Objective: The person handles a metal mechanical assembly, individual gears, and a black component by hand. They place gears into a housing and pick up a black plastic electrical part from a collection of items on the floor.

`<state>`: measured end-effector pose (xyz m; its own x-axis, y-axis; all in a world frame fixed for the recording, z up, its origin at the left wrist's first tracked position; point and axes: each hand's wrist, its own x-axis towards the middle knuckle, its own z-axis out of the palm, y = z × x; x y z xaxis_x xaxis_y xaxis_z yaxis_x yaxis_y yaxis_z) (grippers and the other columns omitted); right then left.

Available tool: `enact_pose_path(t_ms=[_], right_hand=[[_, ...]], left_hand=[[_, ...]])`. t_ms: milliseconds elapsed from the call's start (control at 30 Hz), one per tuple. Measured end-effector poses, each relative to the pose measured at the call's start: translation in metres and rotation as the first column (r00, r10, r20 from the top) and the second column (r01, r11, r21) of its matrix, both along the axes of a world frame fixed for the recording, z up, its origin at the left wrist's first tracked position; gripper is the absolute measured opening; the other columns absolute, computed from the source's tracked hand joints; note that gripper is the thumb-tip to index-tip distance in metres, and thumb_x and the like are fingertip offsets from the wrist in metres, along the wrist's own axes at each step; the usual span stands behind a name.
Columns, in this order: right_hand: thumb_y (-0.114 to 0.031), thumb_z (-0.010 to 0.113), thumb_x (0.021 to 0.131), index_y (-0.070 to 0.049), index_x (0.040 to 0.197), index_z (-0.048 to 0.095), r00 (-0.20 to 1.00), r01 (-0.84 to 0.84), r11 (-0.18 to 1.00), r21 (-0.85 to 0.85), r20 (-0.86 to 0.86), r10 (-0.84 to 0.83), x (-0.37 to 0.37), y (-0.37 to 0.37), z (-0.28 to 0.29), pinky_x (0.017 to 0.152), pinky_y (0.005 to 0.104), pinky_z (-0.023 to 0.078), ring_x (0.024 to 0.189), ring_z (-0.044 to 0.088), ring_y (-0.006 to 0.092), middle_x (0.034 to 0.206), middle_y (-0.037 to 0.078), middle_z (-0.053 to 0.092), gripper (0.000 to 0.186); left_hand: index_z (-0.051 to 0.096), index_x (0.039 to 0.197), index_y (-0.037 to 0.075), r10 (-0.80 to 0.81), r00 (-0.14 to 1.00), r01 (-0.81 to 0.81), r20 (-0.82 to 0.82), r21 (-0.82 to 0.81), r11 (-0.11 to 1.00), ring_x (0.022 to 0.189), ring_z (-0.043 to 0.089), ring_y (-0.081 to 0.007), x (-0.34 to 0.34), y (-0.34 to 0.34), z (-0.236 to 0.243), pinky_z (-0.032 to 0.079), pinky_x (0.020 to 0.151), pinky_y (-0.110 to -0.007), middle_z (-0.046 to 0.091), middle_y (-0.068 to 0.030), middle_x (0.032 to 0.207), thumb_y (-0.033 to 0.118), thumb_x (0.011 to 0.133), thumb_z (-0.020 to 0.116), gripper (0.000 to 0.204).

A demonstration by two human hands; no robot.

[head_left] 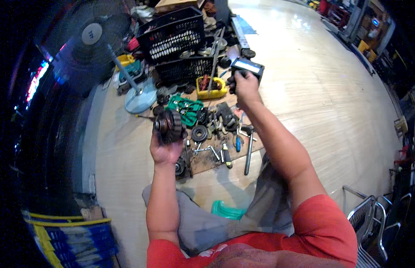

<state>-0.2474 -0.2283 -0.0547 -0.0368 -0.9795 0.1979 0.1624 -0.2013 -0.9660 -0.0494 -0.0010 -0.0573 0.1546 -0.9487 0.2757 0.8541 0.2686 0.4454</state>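
Note:
My left hand [166,149] is raised with its fingers wrapped round a dark, greasy toothed metal part [170,127], a stubby shaft sticking out at its left. Farther off to the right, my right hand [248,89] grips a black rectangular box [247,67] with a pale strip on its top; its kind cannot be made out. Below and between the hands lie a black ring-shaped part [199,133], a green tool tray [185,108], a blue-handled screwdriver [238,144], a yellow-and-black-handled tool [227,156] and a hammer [248,152], on a stained brown board [200,166].
Behind the tools stand a yellow bin [212,93] and stacked black crates [171,38]. A pedestal fan on a round pale base [140,102] is at the far left. A green stool [227,211] shows between my legs. Metal chairs [372,219] stand at the near right.

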Motion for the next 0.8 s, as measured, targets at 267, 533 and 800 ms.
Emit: enact_pose_path(t_ms=[267,533,800], right_hand=[[-0.017,0.059,0.093,0.0,0.102,0.057,0.99,0.044,0.995,0.089,-0.139,-0.031,-0.001,-0.017,-0.004,0.052,0.0304,0.048,0.063,0.06,0.0179,0.082,0.01,0.064,0.019],[-0.016,0.066,0.083,0.004,0.121,0.05,0.732,-0.144,0.776,-0.614,-0.594,-0.334,0.0,0.062,0.049,0.094,0.0462,0.042,0.112,0.051,0.0412,0.118,0.027,0.055,0.046],[-0.005,0.058,0.083,0.0,0.131,0.047,0.496,-0.748,0.638,-0.183,-0.793,0.355,0.023,0.113,0.035,0.091,0.0443,0.048,0.103,0.059,0.0427,0.108,0.024,0.063,0.05]], left_hand=[[0.052,0.13,0.007,0.121,0.967,-0.147,0.222,0.103,0.984,0.106,0.061,-0.0232,-0.002,0.0,0.0,0.052,0.086,-0.039,0.062,-0.0085,0.122,0.03,0.096,0.055,0.041],[0.053,0.122,0.003,0.215,0.957,-0.264,0.194,0.277,0.924,0.098,0.065,-0.0218,0.0,-0.005,0.003,0.054,0.086,-0.036,0.065,-0.0094,0.111,0.012,0.094,0.059,0.03],[0.046,0.124,0.001,0.129,0.946,-0.214,0.298,0.272,0.938,0.096,0.066,-0.0211,-0.017,-0.003,0.01,0.056,0.084,-0.034,0.063,-0.0105,0.109,0.002,0.088,0.063,0.039]])
